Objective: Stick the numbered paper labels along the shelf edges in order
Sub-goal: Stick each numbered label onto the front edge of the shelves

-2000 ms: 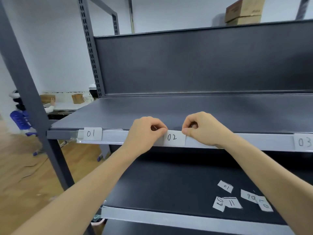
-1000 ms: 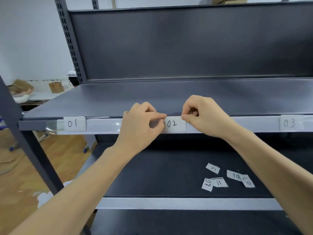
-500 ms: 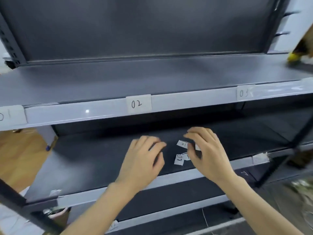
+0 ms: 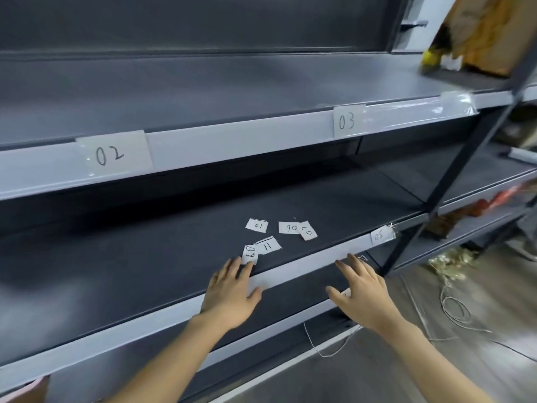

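Labels 02 (image 4: 113, 154) and 03 (image 4: 347, 121) are stuck on the upper shelf edge (image 4: 232, 142). Label 05 (image 4: 380, 235) sits on the lower shelf edge (image 4: 313, 258). Several loose paper labels (image 4: 268, 245) lie on the lower shelf board, some upside down. My left hand (image 4: 231, 292) hovers with fingers spread over the lower edge, fingertips close to the nearest loose label (image 4: 250, 254). To its right, my right hand (image 4: 363, 292) hangs with relaxed fingers, below that edge. Both hands hold nothing.
A dark upright post (image 4: 453, 173) crosses the right side. Cardboard boxes (image 4: 488, 30) and a yellow item sit on the neighbouring upper shelf. White cord (image 4: 453, 309) lies on the wooden floor at right. Clear tape (image 4: 456, 101) wraps the upper edge's right end.
Both hands left label 02 on the upper edge and dropped to the lower shelf. The view swung right and down, so label 01 is out of view and 05 appears.
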